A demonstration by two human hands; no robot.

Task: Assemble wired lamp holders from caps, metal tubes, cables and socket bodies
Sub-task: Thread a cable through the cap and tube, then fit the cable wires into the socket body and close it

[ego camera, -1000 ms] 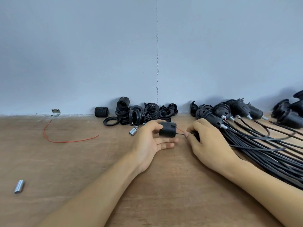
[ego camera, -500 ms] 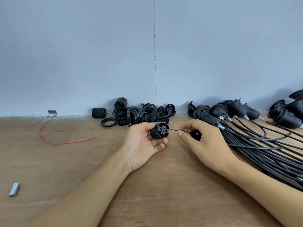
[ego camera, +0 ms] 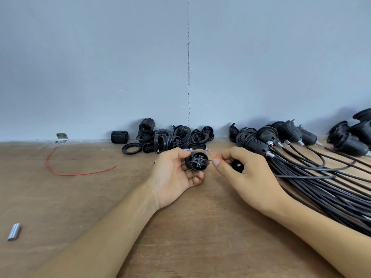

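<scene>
At the middle of the table, just short of its back edge, the socket body sits in the left hand, lifted off the wood. Fingers curl under it, thumb over the top, and the terminal face is turned up towards the camera, surely so the small entry holes can be seen while the wiring goes in.

Right beside it comes the right hand. Thumb and forefinger pinch the black lead close to its bare end, a short grip that should stop the thin wire bending. Its tip is at the terminal face, touching or as good as; whether it is seated I cannot tell. The red lead arcs free above the thumb, waiting its turn by the look of it. Tucked in the curled lower fingers of that same hand is a black cap, apparently parked there out of the way.

Outward now. Along the back edge, against the wall, lies a heap of loose black parts, with a flat ring at its near-left fringe, all within easy reach. Towards the right edge the finished holders lie in a row, their cables fanned to the near right corner. Over to the left there's a spare red wire, and near the front left corner one metal tube, well apart from the work.
</scene>
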